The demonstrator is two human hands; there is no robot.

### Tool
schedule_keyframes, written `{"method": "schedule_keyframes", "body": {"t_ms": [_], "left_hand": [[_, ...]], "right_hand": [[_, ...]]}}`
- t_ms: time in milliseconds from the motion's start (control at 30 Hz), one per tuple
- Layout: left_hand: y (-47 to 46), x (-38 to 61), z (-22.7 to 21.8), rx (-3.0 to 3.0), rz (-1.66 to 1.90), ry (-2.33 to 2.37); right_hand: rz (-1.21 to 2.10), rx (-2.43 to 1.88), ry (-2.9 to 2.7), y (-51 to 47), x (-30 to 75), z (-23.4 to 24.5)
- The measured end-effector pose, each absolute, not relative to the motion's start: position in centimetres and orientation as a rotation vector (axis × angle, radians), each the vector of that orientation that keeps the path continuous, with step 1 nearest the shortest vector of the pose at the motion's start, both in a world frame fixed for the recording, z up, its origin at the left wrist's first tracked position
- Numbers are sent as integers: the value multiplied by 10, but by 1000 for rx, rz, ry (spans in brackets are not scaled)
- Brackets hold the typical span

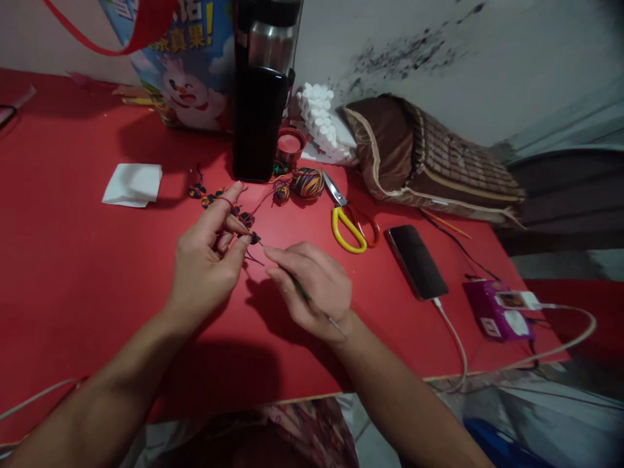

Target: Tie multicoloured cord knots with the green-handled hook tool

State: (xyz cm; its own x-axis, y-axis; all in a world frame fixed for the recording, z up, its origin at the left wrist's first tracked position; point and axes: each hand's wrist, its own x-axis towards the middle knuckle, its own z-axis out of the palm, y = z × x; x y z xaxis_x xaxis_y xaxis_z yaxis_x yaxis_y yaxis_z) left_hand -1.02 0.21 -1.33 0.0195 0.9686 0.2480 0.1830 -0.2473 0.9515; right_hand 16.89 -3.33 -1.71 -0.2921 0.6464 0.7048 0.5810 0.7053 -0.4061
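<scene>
Currently a single stitch seems to be in hand; the left hand (205,252) pinches the near end of a small, dark, multicoloured crocheted yarn piece (247,220) between thumb and fingers, a thin reddish strand (225,200) looped round its raised index finger; the piece lies between the hands, above the glossy red table (58,260), its knotted length running off to the left behind the fingers; the right hand (319,279) grasps a slim metal crochet hook with a green middle (302,290), fingertips closed close to the work; whether the tip has caught a loop is too small to tell; the next move likely calls for a firm left pinch, even tension and a slight wrist turn.

Around, from the left, come a folded white paper square (132,184); a blue printed carrier bag (195,97); a glossy black upright slab (260,123), near enough beyond the work to limit forward reach; a small variegated yarn ball (281,191) and a larger striped one (308,183); steel scissors with yellow and red handles (342,203), which a wide right-hand pull might brush; a black smartphone (418,262) on a white cable (461,344).
</scene>
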Motion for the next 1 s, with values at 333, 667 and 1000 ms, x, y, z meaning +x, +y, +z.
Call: {"method": "schedule_keyframes", "body": {"t_ms": [333, 667, 1000], "left_hand": [[3, -16, -6, 1706, 1076, 1094], [0, -16, 0, 1129, 987, 779], [-1, -6, -6, 949, 1036, 843]], "right_hand": [[816, -1111, -1599, -26, 191, 6], [1548, -941, -1046, -13, 208, -3], [1544, -860, -995, -19, 189, -5]]}}
